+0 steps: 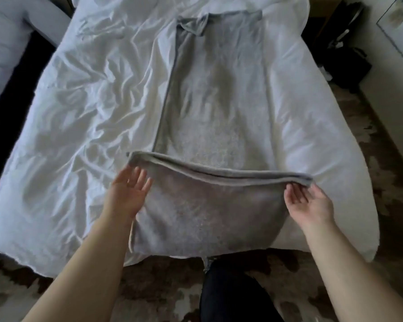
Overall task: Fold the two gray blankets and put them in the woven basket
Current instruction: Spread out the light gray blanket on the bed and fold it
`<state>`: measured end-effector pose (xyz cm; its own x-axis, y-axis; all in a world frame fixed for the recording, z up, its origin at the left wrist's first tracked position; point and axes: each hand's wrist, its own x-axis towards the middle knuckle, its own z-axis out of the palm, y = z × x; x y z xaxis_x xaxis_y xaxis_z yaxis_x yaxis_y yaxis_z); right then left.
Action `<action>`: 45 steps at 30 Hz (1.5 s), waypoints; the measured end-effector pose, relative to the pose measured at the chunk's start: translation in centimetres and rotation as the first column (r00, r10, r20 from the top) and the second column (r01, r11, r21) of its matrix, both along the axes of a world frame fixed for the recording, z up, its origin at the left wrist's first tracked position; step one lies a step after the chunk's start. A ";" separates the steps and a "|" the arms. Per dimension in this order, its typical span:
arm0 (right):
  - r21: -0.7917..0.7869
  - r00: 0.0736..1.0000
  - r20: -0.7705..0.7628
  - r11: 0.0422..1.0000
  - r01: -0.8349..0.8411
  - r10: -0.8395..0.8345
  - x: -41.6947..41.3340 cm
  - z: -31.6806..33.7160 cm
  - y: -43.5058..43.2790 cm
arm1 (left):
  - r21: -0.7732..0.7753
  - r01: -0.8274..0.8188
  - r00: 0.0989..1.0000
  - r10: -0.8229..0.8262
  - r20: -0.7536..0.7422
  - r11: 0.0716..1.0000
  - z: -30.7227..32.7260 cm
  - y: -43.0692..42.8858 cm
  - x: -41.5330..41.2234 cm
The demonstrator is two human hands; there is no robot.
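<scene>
A bed with a rumpled white duvet [79, 117] fills most of the head view. It stands on a brown and cream patterned carpet [382, 187]. A second white-covered piece of furniture [7, 33] shows at the upper left, and dark bags [349, 56] sit on the floor beyond the bed's right side.

A gray blanket [209, 101] lies on the duvet as a long strip running from the near edge of the bed toward its far end. Its far left corner is turned over in a small flap. The near end is doubled back on itself, making a thick rolled fold line across the strip just beyond both hands.

The left hand [128, 191] has a wide grip: palm up, fingers spread and nearly straight, holding nothing. Its fingertips [137, 174] sit just at the left end of the fold line, with the palm beside the left edge of the doubled part.

The right hand [305, 203] has a narrower grip, with the palm turned up and the fingers [293, 189] curled toward the right end of the fold. The tips reach the blanket's edge there, but I cannot tell whether they pinch the cloth or only touch it.

The doubled part of the blanket lies flat between the two forearms. A dark-clothed leg [230, 298] shows below, against the foot of the bed.
</scene>
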<state>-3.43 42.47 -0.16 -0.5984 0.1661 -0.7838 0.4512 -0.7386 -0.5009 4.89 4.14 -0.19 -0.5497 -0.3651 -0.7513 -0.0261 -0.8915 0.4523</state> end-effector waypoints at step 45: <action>-0.085 0.995 -0.047 0.992 -0.092 0.088 16.4 0.9 3.9 | 0.025 -0.076 0.975 0.069 0.209 0.997 2.6 5.5 16.1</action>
<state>12.94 46.35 0.73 -0.6415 0.0427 -0.7659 0.4968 -0.7377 -0.4572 20.99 9.65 2.42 -0.3533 -0.3715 -0.8586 -0.0508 -0.9088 0.4141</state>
